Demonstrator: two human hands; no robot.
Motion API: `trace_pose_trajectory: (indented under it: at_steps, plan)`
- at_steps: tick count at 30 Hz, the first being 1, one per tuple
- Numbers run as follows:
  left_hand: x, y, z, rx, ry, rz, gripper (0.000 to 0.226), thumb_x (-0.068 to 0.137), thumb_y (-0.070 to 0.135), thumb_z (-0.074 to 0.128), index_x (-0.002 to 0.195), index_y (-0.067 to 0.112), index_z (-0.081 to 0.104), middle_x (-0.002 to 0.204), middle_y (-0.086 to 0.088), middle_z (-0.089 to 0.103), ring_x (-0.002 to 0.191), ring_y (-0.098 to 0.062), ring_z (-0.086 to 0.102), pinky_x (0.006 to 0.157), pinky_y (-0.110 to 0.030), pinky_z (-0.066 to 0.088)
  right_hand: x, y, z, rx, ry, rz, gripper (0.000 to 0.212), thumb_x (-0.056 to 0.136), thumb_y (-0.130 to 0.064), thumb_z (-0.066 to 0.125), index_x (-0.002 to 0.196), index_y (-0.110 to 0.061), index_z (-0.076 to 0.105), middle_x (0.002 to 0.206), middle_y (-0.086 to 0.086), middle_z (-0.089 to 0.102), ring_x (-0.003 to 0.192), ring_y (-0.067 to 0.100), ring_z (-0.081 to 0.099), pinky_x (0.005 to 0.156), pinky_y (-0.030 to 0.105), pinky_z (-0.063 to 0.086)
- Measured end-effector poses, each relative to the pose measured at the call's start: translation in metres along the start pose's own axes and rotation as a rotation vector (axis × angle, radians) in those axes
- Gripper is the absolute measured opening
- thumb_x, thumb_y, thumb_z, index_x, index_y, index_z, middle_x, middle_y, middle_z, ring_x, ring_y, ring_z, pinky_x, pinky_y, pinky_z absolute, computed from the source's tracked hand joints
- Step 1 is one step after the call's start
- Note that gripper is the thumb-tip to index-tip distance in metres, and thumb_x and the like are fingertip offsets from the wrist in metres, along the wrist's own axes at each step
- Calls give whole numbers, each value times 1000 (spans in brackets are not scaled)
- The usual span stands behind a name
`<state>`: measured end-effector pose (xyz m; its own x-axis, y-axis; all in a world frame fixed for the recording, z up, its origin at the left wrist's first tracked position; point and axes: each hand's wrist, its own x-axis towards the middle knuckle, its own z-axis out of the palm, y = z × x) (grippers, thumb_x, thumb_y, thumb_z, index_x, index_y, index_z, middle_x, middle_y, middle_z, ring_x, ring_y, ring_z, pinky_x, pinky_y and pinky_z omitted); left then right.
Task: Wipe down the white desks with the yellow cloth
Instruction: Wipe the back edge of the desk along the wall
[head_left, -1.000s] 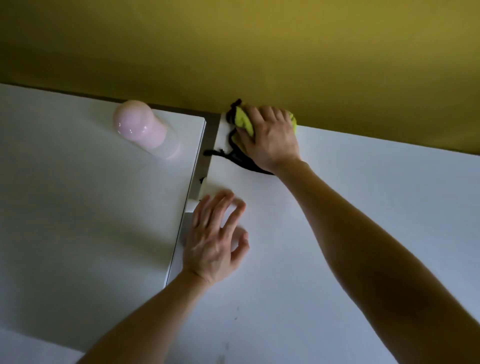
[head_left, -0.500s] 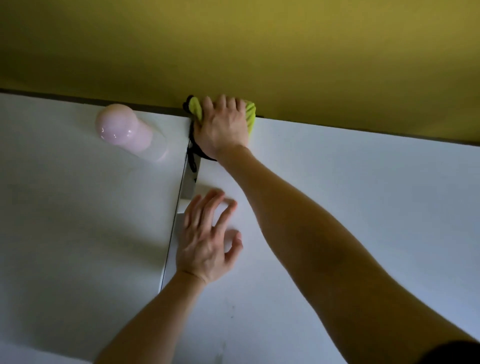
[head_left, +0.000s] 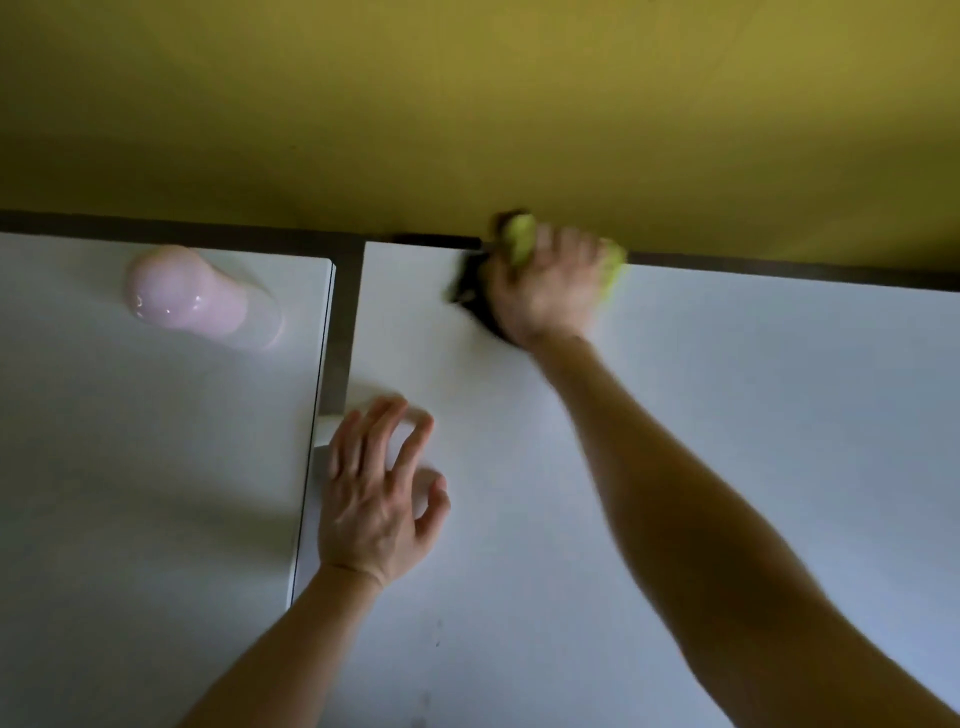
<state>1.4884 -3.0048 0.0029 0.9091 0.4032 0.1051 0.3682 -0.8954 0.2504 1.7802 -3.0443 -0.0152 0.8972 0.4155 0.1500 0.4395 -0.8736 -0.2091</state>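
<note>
right hand (head_left: 545, 293) blurred, yellow cloth (head_left: 521, 243) prob. bunched, mostly hidden under it

A yellow wall (head_left: 467, 104) bounds both tabletops at the back, a pink rounded object (head_left: 182, 296) stands on the left tabletop (head_left: 130, 467), a dark gap (head_left: 345, 322) splits them, the left hand (head_left: 374, 499) rests beside the gap, the right hand (head_left: 545, 296) holds the yellow cloth (head_left: 521, 238) at the wall, and bare right tabletop (head_left: 753, 415) stretches rightward.

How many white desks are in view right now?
2. The left desk carries a pink object. The right desk, across a dark gap, has the yellow cloth at its far edge. Others may sit out of frame.
</note>
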Motion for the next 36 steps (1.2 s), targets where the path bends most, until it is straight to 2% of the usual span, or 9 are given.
trace_pose_trajectory:
  at_steps: [4,7,9,15,18,23,28,33,36]
  plan:
    - [0,-1,0,38,-4,-2,61,94,39,63,149,13,65,165,-19,47,155,-39,43,128,-60,33,-10,-131,9,110,-172,-317,46,98,-54,46,119,-18,65,110,14,67,108,37,60,109,53,36]
    - [1,-3,1,44,3,0,61,92,37,67,148,12,65,164,-18,49,154,-39,44,126,-62,34,-6,-113,12,128,-165,-408,57,98,-58,44,138,-22,65,114,11,68,110,36,61,108,48,37]
    - [1,-3,1,42,5,2,61,91,35,70,147,12,66,162,-19,50,153,-41,45,125,-62,35,-5,-44,7,148,-104,-367,61,99,-60,46,144,-23,63,115,14,68,111,39,61,111,51,39]
    - [4,-2,1,27,3,5,59,90,34,69,144,11,67,160,-19,51,152,-42,46,125,-61,35,5,175,-38,2,-6,-44,45,105,-48,53,118,-7,66,106,24,64,109,46,59,120,58,37]
    - [8,-2,1,13,33,6,57,88,32,72,141,11,69,158,-19,53,151,-41,45,125,-59,36,8,155,-28,12,42,24,39,108,-40,53,105,-3,66,100,23,65,104,46,61,121,58,37]
    - [10,-5,6,-15,50,28,54,91,31,68,141,10,68,156,-19,54,151,-41,47,123,-61,37,2,94,-45,317,-94,-153,35,108,-36,52,105,-3,64,101,23,64,103,46,61,109,57,46]
    - [10,-6,10,-43,37,29,54,92,30,68,142,10,66,154,-19,54,151,-41,46,125,-60,35,-42,75,-103,588,-92,-42,52,105,-51,59,129,-7,72,124,16,56,118,35,55,107,42,47]
    - [14,0,-3,29,-82,33,51,95,32,56,142,12,64,148,-15,56,146,-39,48,123,-55,37,-108,77,-156,792,-443,161,43,89,-60,62,103,-21,72,108,0,63,96,16,64,86,35,50]
    - [23,11,-18,-173,-205,-189,40,94,37,54,124,18,72,135,-7,64,130,-32,61,113,-48,49,-138,69,-185,883,-506,237,35,90,-51,64,109,-24,74,105,-1,76,99,21,69,85,36,52]
